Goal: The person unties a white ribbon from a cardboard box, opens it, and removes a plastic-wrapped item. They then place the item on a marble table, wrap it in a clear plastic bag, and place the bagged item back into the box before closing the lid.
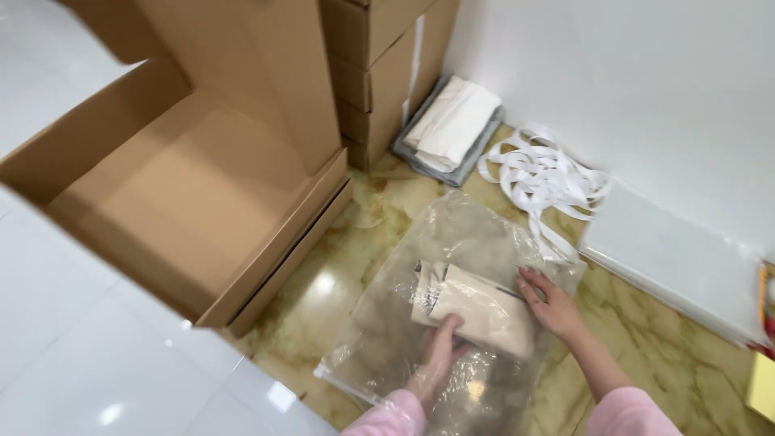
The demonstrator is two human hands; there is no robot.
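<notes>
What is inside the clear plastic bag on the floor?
Inside the plastic bag lie folded cream cloths, and the left hand reaches in. Anything beneath the cloths is covered.

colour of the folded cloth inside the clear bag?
Cream, off-white. The folded cloth shows best in the head view, inside the clear plastic bag.

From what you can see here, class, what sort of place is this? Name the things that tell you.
Probably a packing corner in a storeroom or home workspace: an open cardboard box, stacked cartons by the wall, and hands working a folded cloth item in a clear plastic bag on the floor.
</notes>
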